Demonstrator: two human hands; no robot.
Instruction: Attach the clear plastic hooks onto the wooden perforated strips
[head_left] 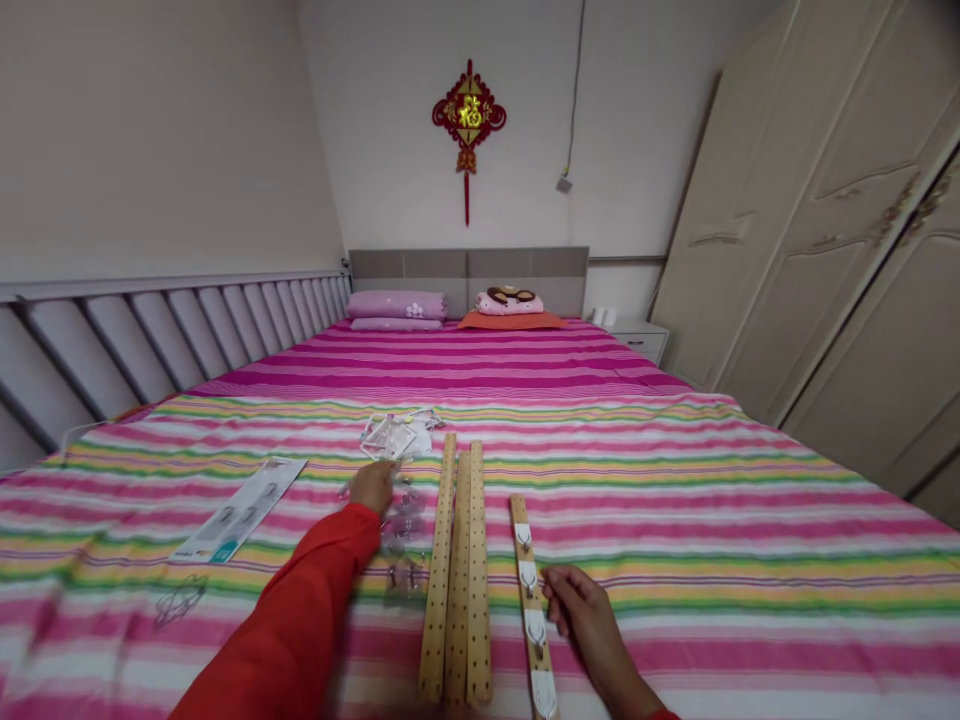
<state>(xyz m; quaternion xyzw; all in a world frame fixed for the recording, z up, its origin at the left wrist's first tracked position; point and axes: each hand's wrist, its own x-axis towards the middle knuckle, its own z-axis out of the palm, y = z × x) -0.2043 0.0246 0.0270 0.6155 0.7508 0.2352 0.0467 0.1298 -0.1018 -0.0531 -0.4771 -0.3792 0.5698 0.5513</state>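
Observation:
My left hand (pixel 371 486), in a red sleeve, reaches forward over the striped bedsheet (pixel 675 520) and is closed on the top of a clear plastic strip of hooks (pixel 403 540). Three perforated wooden slats (pixel 457 570) lie side by side just right of that strip. My right hand (pixel 581 605) rests beside a shorter wooden slat (pixel 531 600) that carries several white hooks; its fingers curl against the slat's right edge.
A pile of clear plastic packets (pixel 397 433) lies beyond my left hand. A printed card (pixel 240 510) lies at the left. Pillows (pixel 396 308) sit at the headboard, a padded wall panel runs along the left, and a wardrobe (pixel 840 260) stands at the right.

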